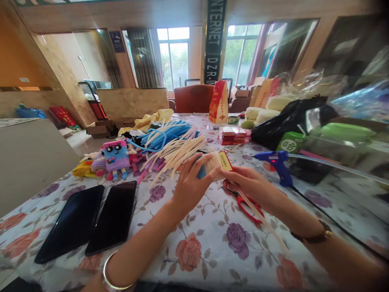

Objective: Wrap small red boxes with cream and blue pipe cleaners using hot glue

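My left hand point(194, 176) is closed around a small box point(225, 161) partly wrapped in cream and blue fuzzy strips; its yellow-and-red printed end faces right. At that end, the fingers of my right hand point(253, 184) pinch a cream pipe cleaner point(273, 232), whose long tail hangs down toward the table's front. Under my right hand lie red-handled scissors point(251, 211), partly covered. Just beyond my left hand is a pile of cream pipe cleaners point(179, 152), with blue pipe cleaners point(172, 132) behind.
A blue glue gun point(278, 162) with a lit red light sits to the right, its black cord running forward. Two dark phones or tablets point(114, 219) lie at left. Beyond are finished plush-like dolls point(116, 159), small red boxes point(232, 136) and a black plastic bag point(285, 121).
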Demonstrator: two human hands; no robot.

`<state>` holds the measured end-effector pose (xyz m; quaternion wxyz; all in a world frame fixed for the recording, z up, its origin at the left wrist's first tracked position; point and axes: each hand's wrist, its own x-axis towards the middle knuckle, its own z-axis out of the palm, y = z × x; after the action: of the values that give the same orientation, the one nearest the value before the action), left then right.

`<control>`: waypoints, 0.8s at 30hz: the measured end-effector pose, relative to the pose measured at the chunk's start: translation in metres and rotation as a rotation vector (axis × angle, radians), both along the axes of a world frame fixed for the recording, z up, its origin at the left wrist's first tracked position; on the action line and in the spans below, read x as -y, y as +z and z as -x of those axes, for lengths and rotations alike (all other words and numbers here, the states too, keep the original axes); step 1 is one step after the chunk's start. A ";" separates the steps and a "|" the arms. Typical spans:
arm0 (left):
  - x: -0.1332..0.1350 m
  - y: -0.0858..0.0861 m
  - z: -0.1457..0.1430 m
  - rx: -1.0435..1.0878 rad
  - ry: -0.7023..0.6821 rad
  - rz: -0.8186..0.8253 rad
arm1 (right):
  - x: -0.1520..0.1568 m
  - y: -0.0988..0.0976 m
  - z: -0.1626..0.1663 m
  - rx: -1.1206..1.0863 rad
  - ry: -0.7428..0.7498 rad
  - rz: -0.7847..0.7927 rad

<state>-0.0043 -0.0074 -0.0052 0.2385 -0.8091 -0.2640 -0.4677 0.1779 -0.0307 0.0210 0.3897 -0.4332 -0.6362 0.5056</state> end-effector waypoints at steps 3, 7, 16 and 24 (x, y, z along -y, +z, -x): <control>0.000 0.000 0.000 -0.004 0.008 -0.003 | 0.001 0.002 0.000 0.014 -0.002 -0.005; 0.000 0.000 0.001 -0.002 0.010 -0.027 | 0.002 0.004 0.000 0.073 -0.003 -0.038; 0.000 0.001 0.001 0.007 0.005 -0.025 | 0.001 0.005 0.003 0.220 -0.015 -0.179; 0.000 0.002 0.002 -0.014 0.043 -0.055 | -0.003 0.004 0.000 0.323 0.038 -0.298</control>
<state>-0.0065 -0.0079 -0.0034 0.2725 -0.7998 -0.2665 -0.4638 0.1780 -0.0273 0.0249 0.3329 -0.4341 -0.7661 0.3374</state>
